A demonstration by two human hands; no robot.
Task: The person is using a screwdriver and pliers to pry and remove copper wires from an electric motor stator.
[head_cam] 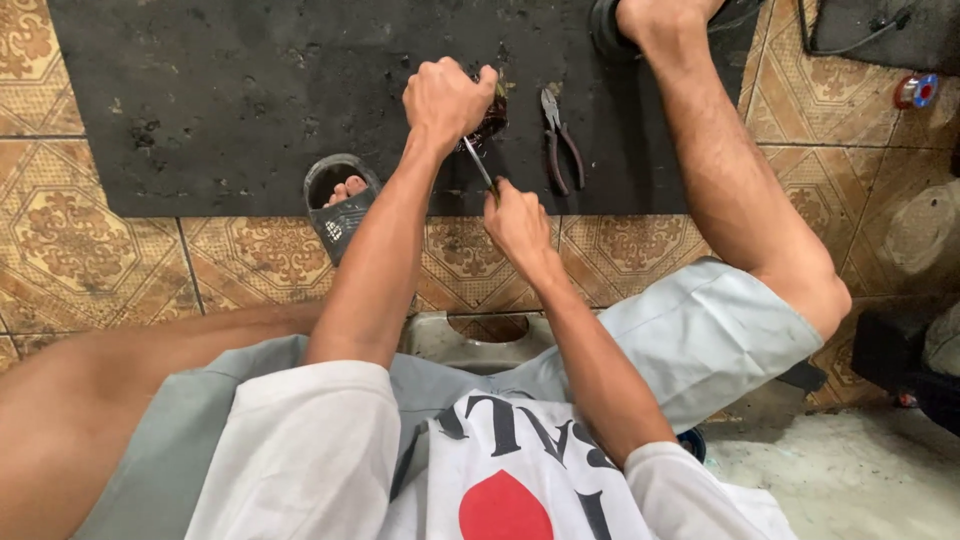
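Patterned brown floor tiles, w/ a black rubber mat (pixel 250 100) laid over them, and that mat is our landmark. At the mat's near edge, about mid-width, the left hand (pixel 445 100) is clenched in a tight fist round a dark reddish coil-like part (pixel 490 122), pinning it to the mat. Right hand (pixel 517 222), just off the mat's near edge, has its fingers wrapped closed round a thin tool (pixel 478 163), prob. a screwdriver, tip poking into the part. Looks mid-job to me: tool is in, part not visibly apart yet (can't see much under the fist). Pliers (pixel 560 140) lie unused on the mat, just right of the part. Sandalled foot (pixel 340 200) rests on the mat's near edge, left of the hands. Containers? None I can make out; a small spool (pixel 916 90) sits well right of the mat.
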